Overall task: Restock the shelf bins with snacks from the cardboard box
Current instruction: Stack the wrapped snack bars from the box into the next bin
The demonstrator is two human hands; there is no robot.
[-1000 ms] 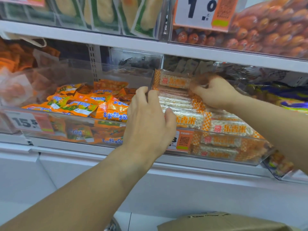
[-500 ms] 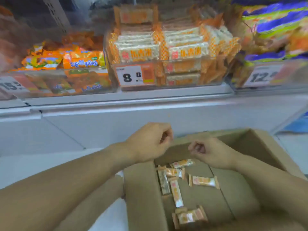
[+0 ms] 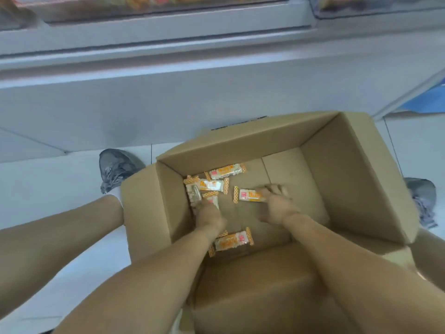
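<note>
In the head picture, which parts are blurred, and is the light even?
Head view: hands and shelf bins smeared by motion; snack packets soft, print unreadable; wide-angle bending at edges; light flat and even in the cardboard box, no glare.

A pale tiled floor (image 3: 48, 189) runs under a grey-white shelf base (image 3: 168, 92). Above it, the clear fronts of shelf bins (image 3: 156, 6) blur. A blue patch (image 3: 426, 100), possibly signage, lies far right.

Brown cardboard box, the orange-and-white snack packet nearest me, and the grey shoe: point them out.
Brown cardboard box (image 3: 356, 179): head view, right inner wall.
Orange-and-white snack packet (image 3: 232, 241): head view, wrapper middle.
Grey shoe (image 3: 115, 168): head view, laces.
</note>
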